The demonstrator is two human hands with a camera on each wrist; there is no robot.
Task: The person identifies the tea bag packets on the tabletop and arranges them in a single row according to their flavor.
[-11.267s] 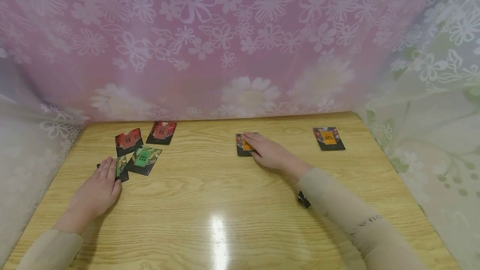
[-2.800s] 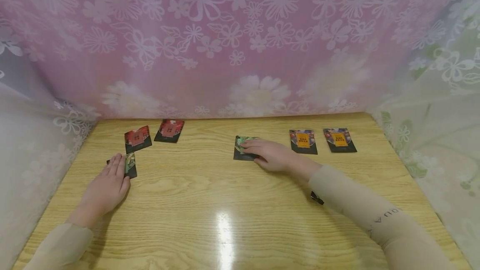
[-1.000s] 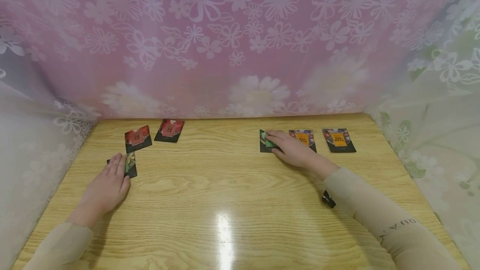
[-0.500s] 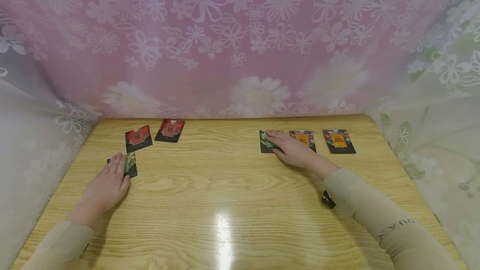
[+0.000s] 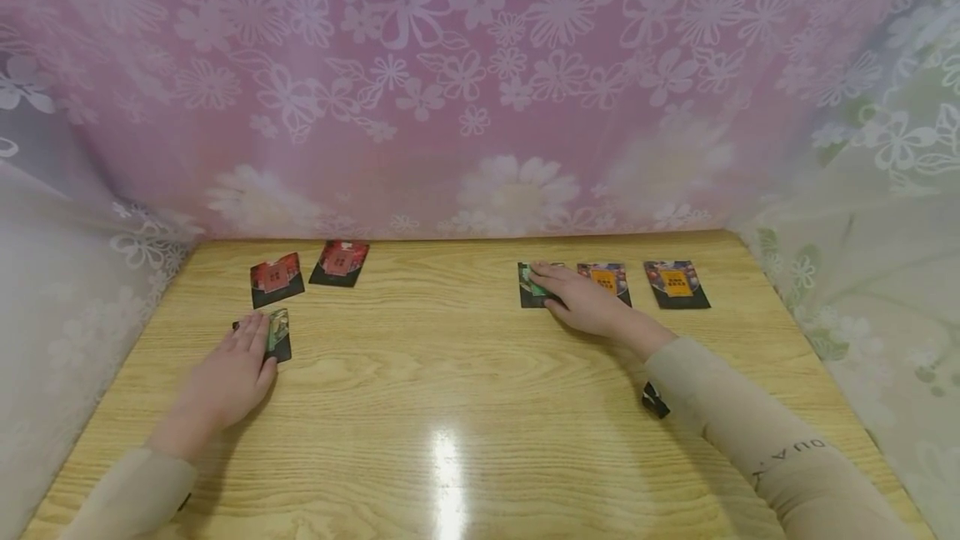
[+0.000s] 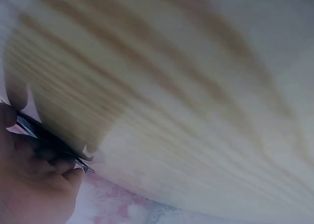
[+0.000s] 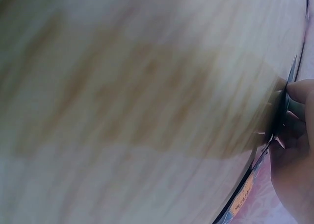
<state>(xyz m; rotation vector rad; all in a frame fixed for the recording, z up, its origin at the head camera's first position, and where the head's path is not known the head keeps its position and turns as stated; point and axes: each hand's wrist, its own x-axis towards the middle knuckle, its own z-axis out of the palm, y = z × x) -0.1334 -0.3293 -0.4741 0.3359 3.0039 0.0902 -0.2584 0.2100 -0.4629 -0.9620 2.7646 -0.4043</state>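
Observation:
In the head view, my left hand (image 5: 228,382) rests flat on a black packet with a green label (image 5: 279,335) at the left of the table; its fingers cover the packet's left half. My right hand (image 5: 581,298) lies with extended fingers on another green-labelled black packet (image 5: 532,290), right of the middle. Its wrist and fingers partly cover the orange-labelled packet (image 5: 604,277) beside it. In the left wrist view the left packet (image 6: 49,138) shows edge-on under the fingers. The right wrist view shows the right packet (image 7: 279,113) edge-on under the fingertips.
Two red-labelled packets (image 5: 275,277) lie behind my left hand, near the back edge. A second orange-labelled packet (image 5: 677,283) lies at the far right. A small black object (image 5: 655,400) shows beside my right sleeve. Floral cloth (image 5: 480,107) hangs behind the wooden table (image 5: 405,407).
Over the longer span, an orange-labelled packet and then a green-labelled one came to the right side under my right hand. Just now my left hand slid its packet slightly right; the right hand stays still.

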